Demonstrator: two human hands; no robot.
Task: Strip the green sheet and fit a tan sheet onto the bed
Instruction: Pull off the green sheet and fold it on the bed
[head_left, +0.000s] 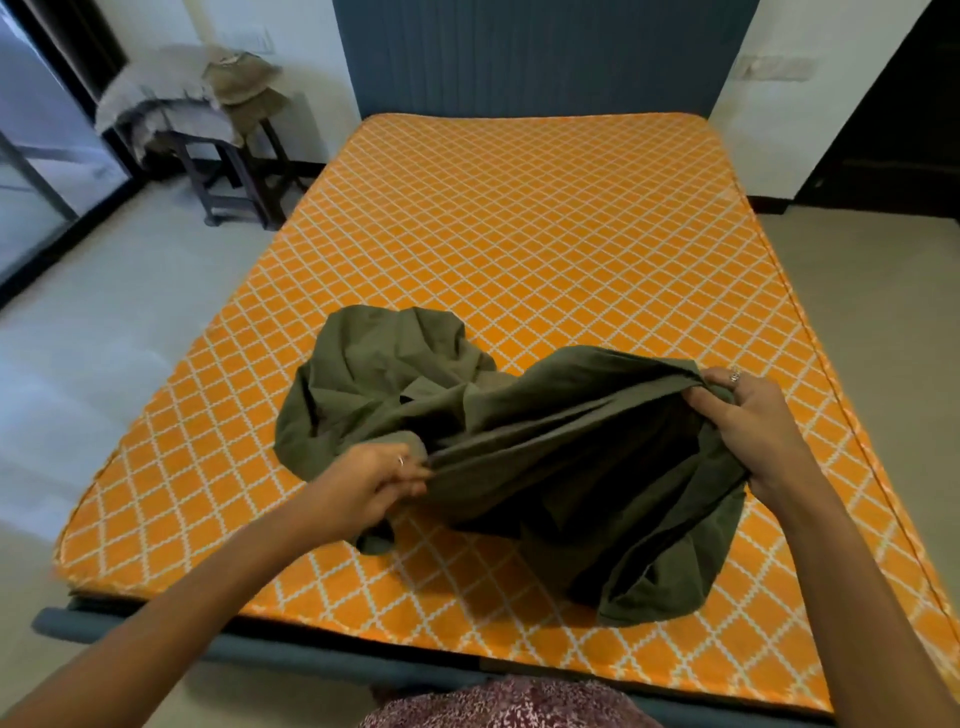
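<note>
Green sheet (519, 447) bunched at the near end of the orange mattress (519, 218), I see left hand (363, 483) pinching its edge, right hand (748, 421) gripping a gathered fold.

One green sheet (519, 441), bunched in a single heap, lies on one mattress (519, 223) with an orange cover crossed by white diamond lines. Two hands are in view, a left hand (363, 486) and a right hand (748, 415), and each wears one ring. One dark padded headboard (540, 52) stands at the far end. Two dark wooden stools (228, 171) stand side by side near the far left corner, carrying one pile of pale fabric (156, 98) and one pile of tan fabric (244, 83).
</note>
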